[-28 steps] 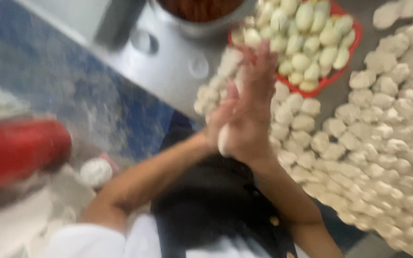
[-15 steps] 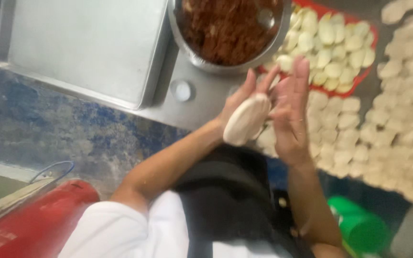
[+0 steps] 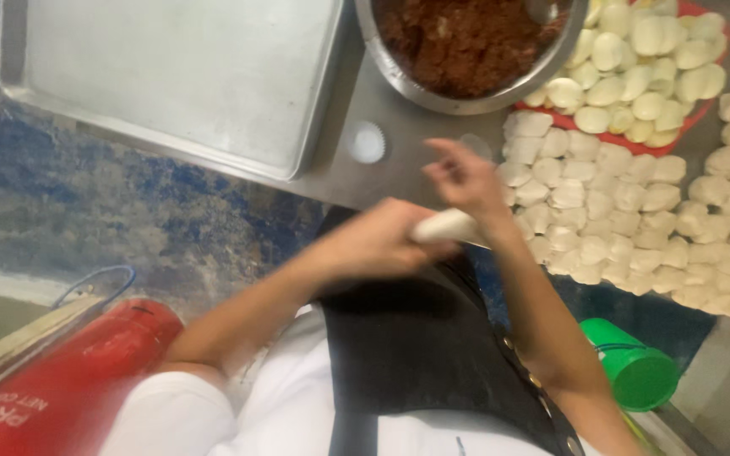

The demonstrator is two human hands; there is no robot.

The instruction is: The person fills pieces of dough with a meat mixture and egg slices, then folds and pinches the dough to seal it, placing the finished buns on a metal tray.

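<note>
The left hand (image 3: pixel 382 245) is cupped around a flattened dough piece (image 3: pixel 448 226), fingers closed on its near end, holding it over the edge of the steel surface (image 3: pixel 340 169) just above the lap. The right hand (image 3: pixel 465 176) is up off the dough, fingers loosely bent and apart, holding nothing, hovering between the dough and the metal bowl of reddish-brown filling (image 3: pixel 466 42).

For shaping a piece like this, I'd say keep the palm under it flat enough that the disc stays even, and don't squeeze the rim with the fingertips or it'll thin out and tear there. Work it close over the surface so a slip lands on steel, not the floor.

The dough itself looks pale, cream-white, smooth and a bit glossy, pressed into a longish oval. It's motion-blurred, so I can't tell how thick it is or whether anything is in it.

Around it: rows of dough portions (image 3: pixel 635 203) on the surface to the right, more in a red tray (image 3: pixel 703 105), an empty baking tray (image 3: pixel 179 76) to the left, a green cup (image 3: pixel 635 371) lower right.
</note>
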